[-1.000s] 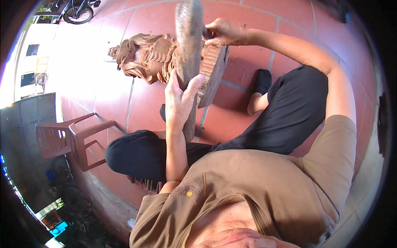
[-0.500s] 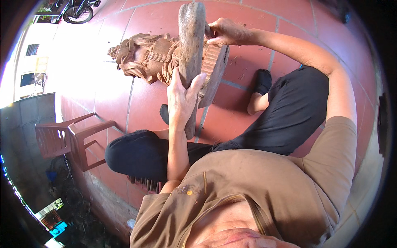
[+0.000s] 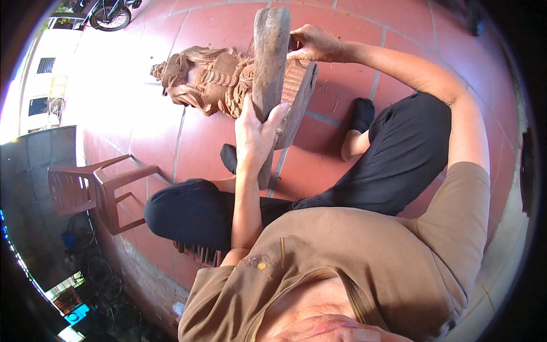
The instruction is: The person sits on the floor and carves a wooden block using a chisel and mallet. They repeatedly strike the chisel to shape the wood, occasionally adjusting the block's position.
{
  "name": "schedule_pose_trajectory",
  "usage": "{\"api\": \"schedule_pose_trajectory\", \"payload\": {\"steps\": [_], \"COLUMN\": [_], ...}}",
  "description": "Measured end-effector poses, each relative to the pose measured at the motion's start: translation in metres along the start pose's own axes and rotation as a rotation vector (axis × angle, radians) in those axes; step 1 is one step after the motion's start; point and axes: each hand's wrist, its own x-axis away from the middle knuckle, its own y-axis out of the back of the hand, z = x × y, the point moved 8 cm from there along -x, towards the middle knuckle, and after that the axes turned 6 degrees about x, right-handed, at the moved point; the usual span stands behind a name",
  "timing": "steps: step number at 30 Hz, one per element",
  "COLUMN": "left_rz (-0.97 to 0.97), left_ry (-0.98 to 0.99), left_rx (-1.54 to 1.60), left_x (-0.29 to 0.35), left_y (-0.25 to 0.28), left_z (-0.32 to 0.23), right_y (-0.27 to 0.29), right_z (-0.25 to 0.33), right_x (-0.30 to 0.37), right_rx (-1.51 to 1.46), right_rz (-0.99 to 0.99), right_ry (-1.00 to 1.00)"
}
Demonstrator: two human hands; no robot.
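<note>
My left hand [image 3: 254, 134] is wrapped round a long, worn wooden mallet [image 3: 270, 60], shaped like a club. It stands nearly upright in the picture, its thick end uppermost, and hides part of what lies behind it. On the floor lies a carved brown wooden statue [image 3: 213, 80] with layered, scale-like detail and a blocky base [image 3: 299, 102] at its right end. Above that base, just right of the mallet, my right hand [image 3: 316, 44] is closed in a pinch. What its fingers hold is mostly hidden behind the mallet; only a dark bit shows.
Reddish floor tiles [image 3: 211, 142] surround the statue, with small wood shavings near my foot [image 3: 362, 114]. A brown plastic chair [image 3: 108, 188] is at the left. A rack of several tool-like sticks [image 3: 199, 252] sits beside my left knee [image 3: 188, 214]. A wheel [image 3: 111, 18] shows far left.
The mallet and my left hand have shifted slightly to the right, toward my right hand. My right hand and the statue have stayed nearly in place.
</note>
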Motion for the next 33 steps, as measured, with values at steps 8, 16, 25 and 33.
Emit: {"api": "schedule_pose_trajectory", "payload": {"steps": [8,16,25,33], "left_rz": [-0.141,-0.206,-0.211,-0.298], "left_ry": [0.195,0.035,0.066,0.029], "left_rx": [0.479,0.533,0.580,0.585], "left_x": [0.011,0.016,0.017,0.018], "left_y": [0.025,0.033,0.038,0.039], "left_z": [-0.011,-0.035,-0.030,-0.036], "right_y": [-0.002,-0.002,-0.009,-0.010], "right_z": [-0.001,0.003,0.003,0.011], "right_x": [0.000,-0.003,-0.008,-0.020], "right_rx": [-0.067,-0.054,-0.043,-0.074], "right_rz": [-0.007,-0.015,-0.013,-0.010], "right_ry": [-0.043,-0.052,-0.013,0.038]}}
